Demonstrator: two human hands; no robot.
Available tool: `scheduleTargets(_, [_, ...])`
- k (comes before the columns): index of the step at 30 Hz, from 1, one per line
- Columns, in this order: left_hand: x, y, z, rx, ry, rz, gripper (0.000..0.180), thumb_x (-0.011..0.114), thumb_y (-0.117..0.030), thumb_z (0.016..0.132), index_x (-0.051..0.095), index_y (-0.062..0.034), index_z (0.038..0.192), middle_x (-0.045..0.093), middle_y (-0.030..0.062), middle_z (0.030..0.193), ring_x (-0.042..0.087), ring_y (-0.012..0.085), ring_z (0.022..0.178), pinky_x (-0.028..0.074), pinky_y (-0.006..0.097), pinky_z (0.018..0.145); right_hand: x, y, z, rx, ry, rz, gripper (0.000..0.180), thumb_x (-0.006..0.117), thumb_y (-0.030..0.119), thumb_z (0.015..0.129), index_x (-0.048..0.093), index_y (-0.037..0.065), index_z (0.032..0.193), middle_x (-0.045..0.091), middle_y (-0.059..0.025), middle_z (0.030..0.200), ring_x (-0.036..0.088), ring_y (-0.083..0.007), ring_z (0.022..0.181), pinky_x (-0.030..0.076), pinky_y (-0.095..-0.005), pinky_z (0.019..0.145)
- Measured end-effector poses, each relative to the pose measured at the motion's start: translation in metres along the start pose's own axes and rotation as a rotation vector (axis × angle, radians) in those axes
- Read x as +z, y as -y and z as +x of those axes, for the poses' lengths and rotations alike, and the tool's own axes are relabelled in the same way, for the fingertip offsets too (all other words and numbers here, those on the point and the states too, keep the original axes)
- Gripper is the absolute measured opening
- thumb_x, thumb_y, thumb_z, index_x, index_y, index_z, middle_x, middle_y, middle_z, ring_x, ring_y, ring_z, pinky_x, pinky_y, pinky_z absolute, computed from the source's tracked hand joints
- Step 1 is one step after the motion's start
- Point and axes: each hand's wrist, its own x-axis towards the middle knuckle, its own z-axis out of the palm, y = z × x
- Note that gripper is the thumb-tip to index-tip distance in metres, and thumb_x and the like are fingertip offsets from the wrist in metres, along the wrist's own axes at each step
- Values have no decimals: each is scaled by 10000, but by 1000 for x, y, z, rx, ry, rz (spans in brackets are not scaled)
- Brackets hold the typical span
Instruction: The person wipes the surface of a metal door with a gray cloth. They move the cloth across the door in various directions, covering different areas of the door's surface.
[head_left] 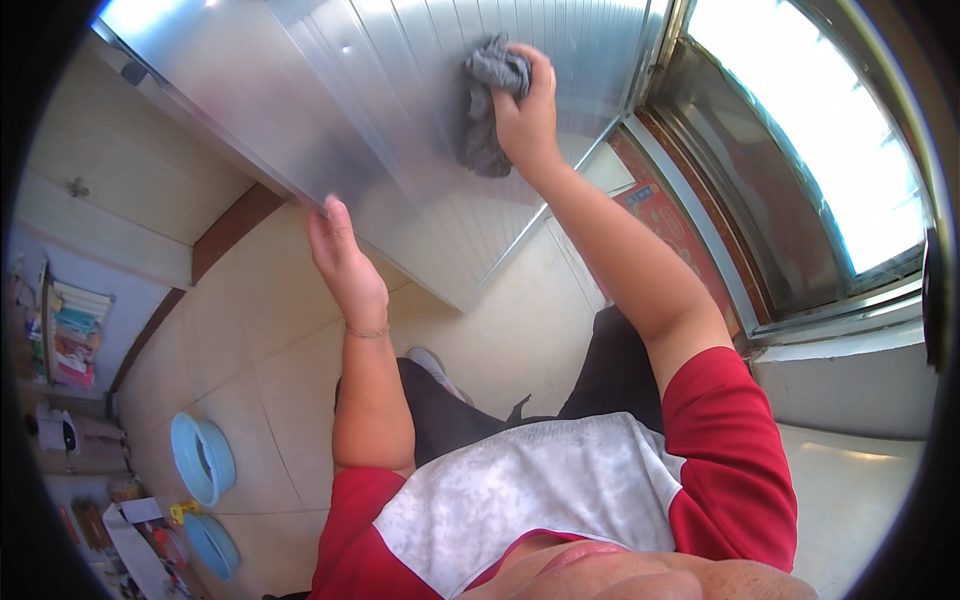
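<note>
Apparently mid-wipe (just my read, going by the gray cloth (482,112) against the ribbed silvery panel (390,110)); the next stroke prob. calls for even pressure w/ the panel held steady. L to R: L hand (352,275) is at the panel's near edge, thumb touching it, fingers partly hidden, so can't tell if it's gripping. Cloth's up & to the right of that hand, well apart from it, bunched at top, lower part trailing down the ribs. R hand (532,115) is closed on its bunched top.
</note>
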Motion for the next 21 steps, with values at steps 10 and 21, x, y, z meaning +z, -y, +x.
scheduleTargets(10, [3, 2, -9, 56, 16, 80, 345, 500, -350, 997, 538, -41, 1147, 494, -78, 935, 384, 14, 777, 312, 193, 665, 29, 103, 63, -211, -128, -103, 536, 547, -34, 753, 442, 11, 1276, 497, -252, 1180, 469, -419, 1106, 372, -455, 973])
scheduleTargets(21, [-3, 4, -7, 11, 42, 42, 321, 479, -340, 1007, 525, -49, 1136, 534, -34, 1023, 456, 41, 909, 365, 212, 790, 30, 92, 18, -654, 52, -131, 585, 678, -2, 614, 574, 180, 1160, 522, -95, 1179, 532, -320, 997, 471, -395, 820])
